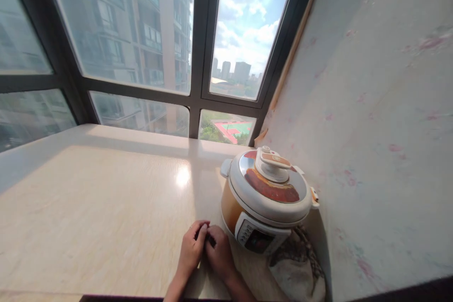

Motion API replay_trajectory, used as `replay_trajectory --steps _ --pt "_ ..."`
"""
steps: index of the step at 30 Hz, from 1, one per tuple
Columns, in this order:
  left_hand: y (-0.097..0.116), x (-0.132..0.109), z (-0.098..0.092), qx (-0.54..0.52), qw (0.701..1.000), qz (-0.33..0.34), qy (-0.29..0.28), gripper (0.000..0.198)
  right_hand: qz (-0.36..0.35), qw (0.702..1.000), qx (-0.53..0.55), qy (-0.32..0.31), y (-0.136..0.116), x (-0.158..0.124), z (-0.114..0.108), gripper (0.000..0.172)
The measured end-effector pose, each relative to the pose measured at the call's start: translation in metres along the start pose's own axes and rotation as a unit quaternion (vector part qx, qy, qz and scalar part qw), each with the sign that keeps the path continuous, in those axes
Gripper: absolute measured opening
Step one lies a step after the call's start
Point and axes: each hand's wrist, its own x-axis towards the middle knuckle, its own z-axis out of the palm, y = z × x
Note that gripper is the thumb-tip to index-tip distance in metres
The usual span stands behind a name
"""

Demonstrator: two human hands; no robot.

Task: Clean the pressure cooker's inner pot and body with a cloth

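Observation:
My left hand (192, 246) and my right hand (218, 248) are side by side over the pale windowsill (106, 207), their fingertips meeting. Both have curled, closed fingers. The space between the palms is dark, and I cannot make out whether anything is in there. Just right of my right hand stands an electric pressure cooker (269, 188), with a white rim, a gold-brown body and its lid on. Its control panel (260, 237) faces toward me.
A crumpled cloth (297, 264) lies against the cooker's front right side. The flowered wall (382, 151) closes off the right. Behind the sill rise dark window frames (196, 56), with glass panes between them. Sunlight glares off the sill's surface.

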Motion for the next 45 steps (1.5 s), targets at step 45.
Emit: replay_trajectory --steps 45 --pt "0.138 0.119 0.016 -0.193 0.97 -0.138 0.05 0.034 0.248 0.871 0.337 0.258 -0.098 0.048 -0.265 0.052"
